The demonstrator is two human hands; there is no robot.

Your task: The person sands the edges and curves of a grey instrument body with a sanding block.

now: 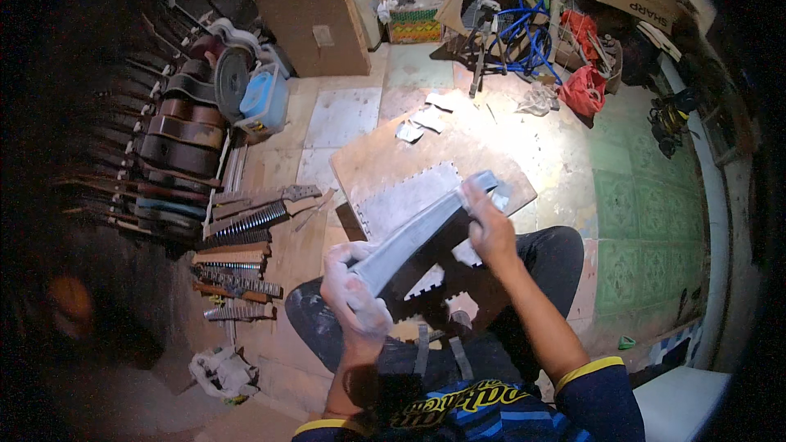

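Slanting across my lap is a long pale, dusty piece that looks like a guitar neck (413, 236), its wider upper end tilted away to the right. My left hand (352, 290), coated in white dust, is wrapped round its lower end. Near the upper end my right hand (491, 229) is closed on the neck. Whether a scrap of abrasive lies under those fingers cannot be seen. Below the neck, a grey-white foam mat (397, 196) with toothed edges rests on a wooden board (360, 151). Crumpled pale scraps (424, 120) lie on the board's far part.
Several guitar necks (241, 266) lie on the floor to the left, before a row of guitar bodies (184, 127). A blue container (260, 94) stands behind them. Farther off are a brown panel (315, 24), a coiled blue hose (524, 33) and a red bag (583, 92).
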